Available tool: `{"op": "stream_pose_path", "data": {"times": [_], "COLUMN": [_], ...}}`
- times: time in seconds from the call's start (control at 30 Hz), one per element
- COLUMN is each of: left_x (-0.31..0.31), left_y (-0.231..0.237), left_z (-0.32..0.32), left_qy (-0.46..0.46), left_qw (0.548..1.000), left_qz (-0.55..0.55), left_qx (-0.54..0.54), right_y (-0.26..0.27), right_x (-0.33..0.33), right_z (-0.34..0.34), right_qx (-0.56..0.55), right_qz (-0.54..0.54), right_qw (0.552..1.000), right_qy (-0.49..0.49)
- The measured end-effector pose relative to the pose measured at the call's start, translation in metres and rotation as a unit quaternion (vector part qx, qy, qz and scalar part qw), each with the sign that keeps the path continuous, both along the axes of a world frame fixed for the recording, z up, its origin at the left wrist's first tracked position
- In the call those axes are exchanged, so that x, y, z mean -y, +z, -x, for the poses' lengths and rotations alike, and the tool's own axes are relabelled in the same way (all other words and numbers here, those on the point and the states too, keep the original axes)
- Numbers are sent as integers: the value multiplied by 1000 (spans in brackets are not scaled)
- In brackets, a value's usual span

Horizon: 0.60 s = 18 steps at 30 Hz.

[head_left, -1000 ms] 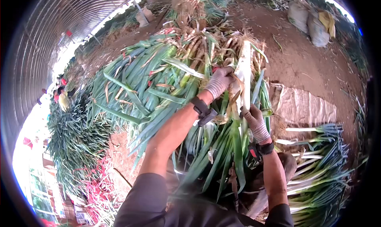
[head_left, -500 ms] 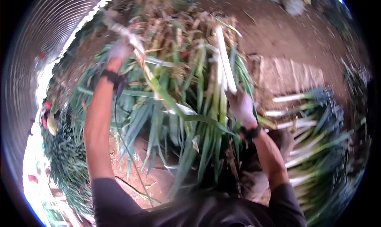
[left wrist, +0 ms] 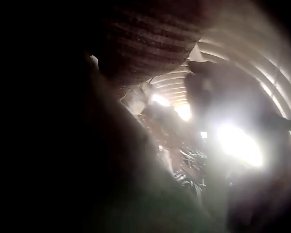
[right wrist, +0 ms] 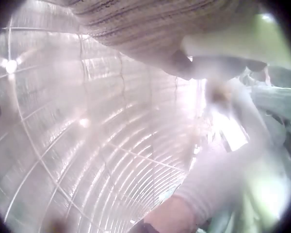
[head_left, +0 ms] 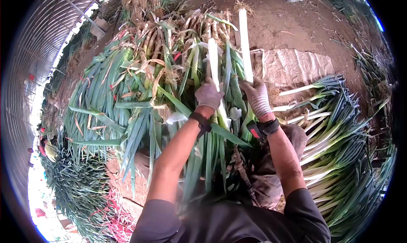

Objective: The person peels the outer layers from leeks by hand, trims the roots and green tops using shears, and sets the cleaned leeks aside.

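Observation:
In the head view, my gloved right hand [head_left: 256, 98] grips a long leek [head_left: 244, 43], its bare white shank pointing away from me and stringy roots at its far end. Just left of it, my gloved left hand [head_left: 208, 94] has its fingers around a second white-shanked leek [head_left: 213, 60]. Green leaves of both run down toward my lap. Beneath the hands spreads a heap of unpeeled leeks [head_left: 110, 81] with brown, dry bases. A striped glove [left wrist: 150, 43] fills the top of the dark left wrist view. Blurred in the right wrist view is the left hand [right wrist: 208, 179].
Rows of clean white leeks [head_left: 322, 158] lie on my right, below a flat woven sack [head_left: 296, 67]. At the left sits another green pile [head_left: 76, 188] beside pink ties [head_left: 116, 215]. A ribbed tunnel roof [head_left: 46, 43] curves overhead.
My left hand swung out left with a dry-based leek or leaf strip, then came back empty of it to a white shank beside the right hand. The right hand kept its leek.

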<state>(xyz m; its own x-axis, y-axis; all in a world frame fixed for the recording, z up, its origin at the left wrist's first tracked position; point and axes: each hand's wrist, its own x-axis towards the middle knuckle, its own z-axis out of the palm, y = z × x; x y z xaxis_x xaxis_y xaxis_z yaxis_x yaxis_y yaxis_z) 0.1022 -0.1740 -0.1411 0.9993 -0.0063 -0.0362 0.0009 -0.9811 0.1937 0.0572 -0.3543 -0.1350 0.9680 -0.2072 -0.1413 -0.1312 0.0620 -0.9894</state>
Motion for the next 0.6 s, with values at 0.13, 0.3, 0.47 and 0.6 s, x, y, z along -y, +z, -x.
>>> {"op": "stream_pose_path", "data": {"times": [0.13,0.3,0.47,0.6], "left_x": [-23,-31,-15,-4], "left_y": [-7,16,33,69], "left_z": [-34,-6,46,63], "left_qy": [-25,-87,-121,-186], "left_qw": [994,865,892,919], "left_qz": [91,487,432,342], "left_qx": [-56,-85,-52,-61], "right_y": [19,0,16,25], "right_x": [6,-7,-23,-23], "right_z": [4,-10,-14,-13], "right_qx": [-28,-15,47,71], "right_qz": [-18,-73,-171,-221], "right_qw": [999,996,983,972], "right_qy": [29,52,46,45]}}
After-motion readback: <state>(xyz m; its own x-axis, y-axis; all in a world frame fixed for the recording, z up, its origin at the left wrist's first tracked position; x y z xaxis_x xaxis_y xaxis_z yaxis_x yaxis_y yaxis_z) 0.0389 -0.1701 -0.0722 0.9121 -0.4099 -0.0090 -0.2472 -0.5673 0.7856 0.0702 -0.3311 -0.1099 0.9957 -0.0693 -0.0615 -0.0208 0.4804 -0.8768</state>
